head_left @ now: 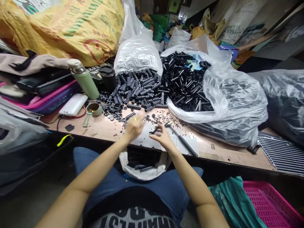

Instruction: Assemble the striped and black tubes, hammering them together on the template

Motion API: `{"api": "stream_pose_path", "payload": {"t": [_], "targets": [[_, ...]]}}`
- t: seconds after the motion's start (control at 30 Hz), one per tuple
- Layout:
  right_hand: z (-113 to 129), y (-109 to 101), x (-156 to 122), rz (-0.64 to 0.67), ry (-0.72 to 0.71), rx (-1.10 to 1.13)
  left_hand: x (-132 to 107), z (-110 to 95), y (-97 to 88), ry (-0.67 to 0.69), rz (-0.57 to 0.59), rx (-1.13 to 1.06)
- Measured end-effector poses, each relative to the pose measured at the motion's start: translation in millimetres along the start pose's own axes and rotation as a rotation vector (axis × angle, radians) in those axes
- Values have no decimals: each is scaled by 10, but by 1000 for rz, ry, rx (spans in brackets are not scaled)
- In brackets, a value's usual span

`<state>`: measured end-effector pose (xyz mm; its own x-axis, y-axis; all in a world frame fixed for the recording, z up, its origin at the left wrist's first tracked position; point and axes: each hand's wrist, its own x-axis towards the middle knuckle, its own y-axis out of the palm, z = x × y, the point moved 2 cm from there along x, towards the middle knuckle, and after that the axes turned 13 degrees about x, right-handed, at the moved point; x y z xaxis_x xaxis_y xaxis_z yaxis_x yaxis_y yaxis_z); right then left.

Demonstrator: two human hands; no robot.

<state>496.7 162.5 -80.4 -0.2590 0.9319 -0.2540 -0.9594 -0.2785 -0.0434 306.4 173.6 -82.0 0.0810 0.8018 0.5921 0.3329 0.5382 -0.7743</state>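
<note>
My left hand [134,127] hovers over a white sheet [147,139] on the wooden table [104,128], fingers curled and smeared by motion; what they pinch is too small to name. My right hand [161,135] sits just right of it, pinching a small black part [154,129]. A heap of black-and-white ridged pieces [136,88] lies behind the hands. Tiny black washers and beads [116,116] are scattered on the table. A small hammer [180,137] lies right of my right hand.
A clear bag of black tubes [187,82] stands at right. A green flask [84,79], black cup [107,76], white phone [73,104] and small tin [93,109] sit at left. A white bag with finished pieces [142,166] rests in my lap. A pink crate [273,202] is low right.
</note>
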Motion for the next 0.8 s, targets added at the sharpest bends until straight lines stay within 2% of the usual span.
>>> {"api": "stream_pose_path", "payload": {"t": [0.07, 0.1, 0.17, 0.23, 0.33, 0.43, 0.53, 0.57, 0.63, 0.7, 0.8], "targets": [[-14, -117, -2, -93, -139, -426, 303, 434, 89, -141, 115, 205], [-37, -154, -9, -102, -161, -594, 439, 646, 139, -169, 197, 310], [-102, -190, -26, -71, -130, -809, 639, 980, 253, -79, 394, 407], [-154, -190, -40, -35, -96, -911, 733, 1177, 356, 36, 528, 422], [-173, -171, -46, -38, -97, -971, 749, 1264, 413, 93, 556, 388], [-169, -165, -45, -48, -89, -978, 695, 1202, 246, 64, 417, 194], [-179, -167, -47, -60, -96, -962, 548, 992, -116, 51, 210, -136], [-185, -166, -47, -66, -99, -957, 470, 881, -227, 61, 182, -218], [-201, -162, -40, -77, -98, -951, 284, 605, -354, 102, 234, -316], [-218, -154, -28, -83, -90, -944, 96, 311, -334, 111, 315, -384], [-242, -149, -17, -89, -95, -919, -78, -40, -126, -10, 309, -615]]}}
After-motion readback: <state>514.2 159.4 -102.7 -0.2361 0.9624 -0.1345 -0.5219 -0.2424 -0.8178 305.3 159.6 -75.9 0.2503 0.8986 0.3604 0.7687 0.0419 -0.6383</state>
